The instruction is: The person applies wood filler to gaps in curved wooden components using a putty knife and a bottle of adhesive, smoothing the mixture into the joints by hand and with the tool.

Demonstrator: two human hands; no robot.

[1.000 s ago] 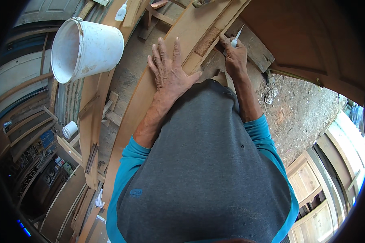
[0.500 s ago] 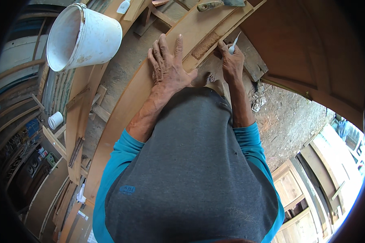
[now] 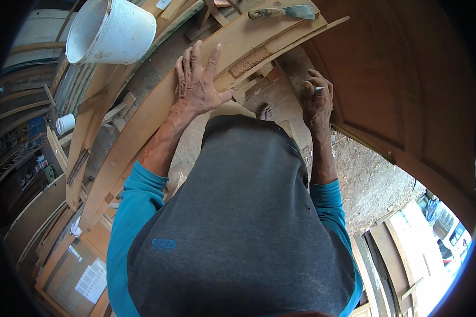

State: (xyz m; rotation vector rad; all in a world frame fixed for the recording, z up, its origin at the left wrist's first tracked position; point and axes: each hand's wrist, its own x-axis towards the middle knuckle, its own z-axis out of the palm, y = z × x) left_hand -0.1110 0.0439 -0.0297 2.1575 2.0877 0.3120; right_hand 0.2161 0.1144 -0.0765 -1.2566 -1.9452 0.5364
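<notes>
My left hand (image 3: 198, 79) lies flat, fingers spread, on a long wooden panel (image 3: 158, 113). A recess near the panel's right edge holds brown sawdust (image 3: 250, 63), a little right of that hand. My right hand (image 3: 318, 105) is raised off the wood, beside the dark door panel. Its fingers are closed round a small white nozzle bottle (image 3: 319, 88); just a bit of white shows, the rest is hidden in the grip. Across the panel's far end lies a putty knife (image 3: 300, 11) with a worn handle.
A white bucket (image 3: 127, 34) stands at the far left, with a small white tub (image 3: 65, 123) nearer. A large brown door panel (image 3: 375, 68) leans at the right. Wood offcuts (image 3: 124, 108) lie left of the long panel. My foot (image 3: 265, 111) is on the ground below.
My right hand has drawn away from the sawdust-filled recess to the right, still gripping the bottle. My left hand stays flat on the panel. The whole view has shifted somewhat.
</notes>
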